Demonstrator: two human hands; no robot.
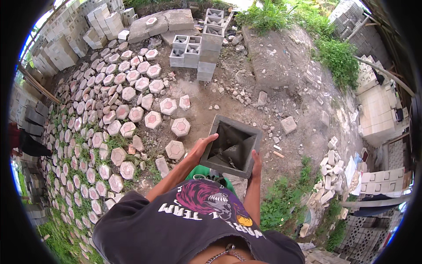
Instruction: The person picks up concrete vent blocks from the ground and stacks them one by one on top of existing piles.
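Observation:
Between my two hands I hold a square grey concrete block (256, 137), tilted, with a dark hollow face turned up toward me. My left hand (205, 146) grips its left side, the thumb lying on the rim. On the lower right side is my right hand (256, 164), its thumb up along the edge; most of the fingers of both hands are hidden behind the block. Ahead stands a stack of similar hollow blocks (210, 53), with a lower group of grey blocks (185, 59) beside it on the left.
Hexagonal pavers (153, 119) with reddish centres cover the ground at left. Pale blocks (105, 22) are piled at the far left. A concrete slab (274, 61) lies ahead right, and rubble (329, 174) is heaped at right. Another person (30, 143) stands at the left edge.

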